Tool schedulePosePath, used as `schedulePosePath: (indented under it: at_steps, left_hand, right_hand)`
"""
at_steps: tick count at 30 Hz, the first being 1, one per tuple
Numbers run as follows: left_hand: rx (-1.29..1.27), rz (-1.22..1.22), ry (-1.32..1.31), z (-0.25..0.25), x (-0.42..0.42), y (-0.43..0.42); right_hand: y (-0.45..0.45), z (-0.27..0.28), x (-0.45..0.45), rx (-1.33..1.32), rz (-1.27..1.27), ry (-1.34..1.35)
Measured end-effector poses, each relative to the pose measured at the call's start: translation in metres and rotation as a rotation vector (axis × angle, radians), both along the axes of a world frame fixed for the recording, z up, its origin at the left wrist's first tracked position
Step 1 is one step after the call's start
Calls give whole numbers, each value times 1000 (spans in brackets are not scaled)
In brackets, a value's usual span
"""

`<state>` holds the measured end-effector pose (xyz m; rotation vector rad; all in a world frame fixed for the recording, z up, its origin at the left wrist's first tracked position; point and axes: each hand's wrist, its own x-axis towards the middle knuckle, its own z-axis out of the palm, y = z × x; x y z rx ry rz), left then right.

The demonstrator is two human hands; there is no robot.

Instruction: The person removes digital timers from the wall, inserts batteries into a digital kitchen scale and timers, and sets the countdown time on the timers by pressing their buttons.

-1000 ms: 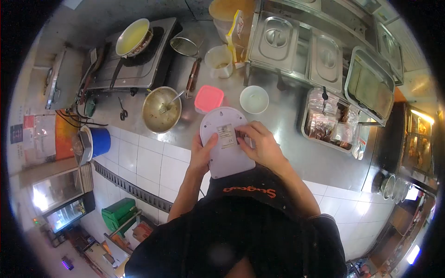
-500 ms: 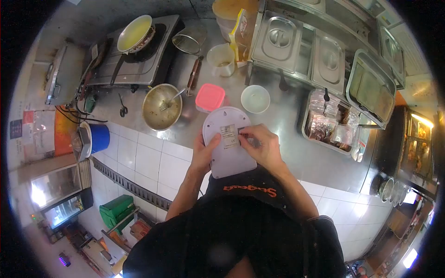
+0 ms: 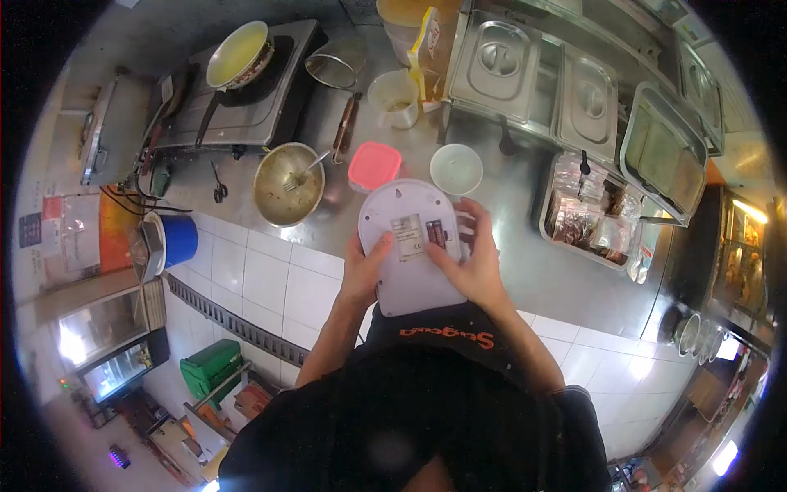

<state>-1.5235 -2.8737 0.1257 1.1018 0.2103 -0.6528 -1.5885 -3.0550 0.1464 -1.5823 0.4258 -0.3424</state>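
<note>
A pale, round-topped device (image 3: 414, 283) is held underside up above the counter's front edge, with a label and an uncovered dark compartment on it. My left hand (image 3: 363, 266) grips its left edge, thumb on the face beside the label. On the other side, my right hand (image 3: 477, 262) holds the right edge, its thumb by the compartment and its fingers around the rim. Whether a small cover is in the right hand cannot be seen. Just beyond the device are a pink-lidded container (image 3: 375, 166) and a white bowl (image 3: 456, 170).
A metal bowl (image 3: 275, 201) with a fork stands left of the pink lid. Farther back are a stove (image 3: 270, 102) with a pan (image 3: 238, 56), a strainer (image 3: 334, 70) and a plastic jug (image 3: 393, 100). At right are lidded steel pans (image 3: 497, 66) and a tray of packets (image 3: 586, 217).
My right hand has gone from pinching at the compartment to holding the device's right edge. The compartment now shows more fully. The device stays in nearly the same place.
</note>
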Motion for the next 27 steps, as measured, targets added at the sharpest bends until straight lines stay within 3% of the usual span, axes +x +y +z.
schedulePosePath:
  at_steps: [1, 3, 9, 19, 22, 25, 27]
  left_hand:
    - [-8, -8, -37, 7, 1, -3]
    - [-14, -24, -76, 28, 3, -12]
    - [197, -102, -337, 84, 8, -21]
    - [295, -164, -421, 105, -1, -26]
    - [287, -170, -371, 101, -2, -27]
    - [266, -148, -285, 98, 0, -26]
    - [265, -131, -255, 96, 0, -24]
  right_hand:
    - [-3, 9, 1, 3, -7, 4]
    - [-12, 23, 8, 73, 261, 231]
    - [-9, 40, 12, 502, 201, 104]
    - [-5, 53, 6, 579, 122, 118]
    - [-5, 48, 2, 484, 108, 85]
    - [-17, 49, -6, 716, 134, 150]
    - [-29, 30, -12, 1125, 71, 32]
